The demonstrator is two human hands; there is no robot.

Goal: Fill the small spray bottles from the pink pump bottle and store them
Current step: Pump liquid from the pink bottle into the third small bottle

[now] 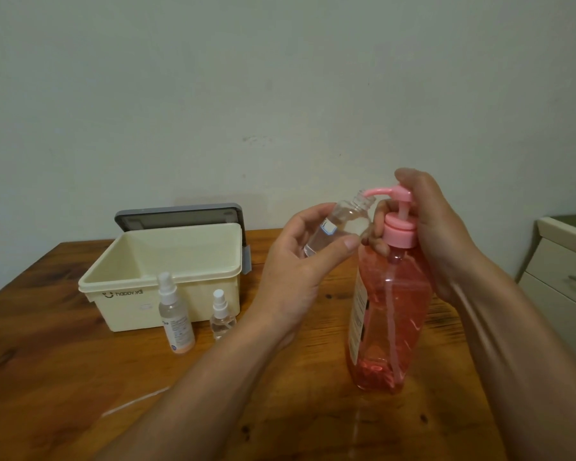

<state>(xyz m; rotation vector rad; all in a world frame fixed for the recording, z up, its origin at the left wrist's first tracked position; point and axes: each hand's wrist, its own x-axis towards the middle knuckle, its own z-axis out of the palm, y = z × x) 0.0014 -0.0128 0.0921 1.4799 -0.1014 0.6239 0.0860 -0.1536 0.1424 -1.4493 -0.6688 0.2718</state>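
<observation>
Right of centre, I am watching the left hand (300, 261) pinching an uncapped small bottle (341, 224) between thumb and fingers, tilting its open neck up to the pump spout (374, 192); I cannot tell whether the two are touching. The right hand (436, 234) is wrapping around the neck and pump head of the pink pump bottle (386, 314), which is standing upright on the wooden table (64, 361). At lower left, a taller spray bottle (175, 314) and a shorter spray bottle (222, 316), both capped, are standing just in front of the open cream box (160, 281).
</observation>
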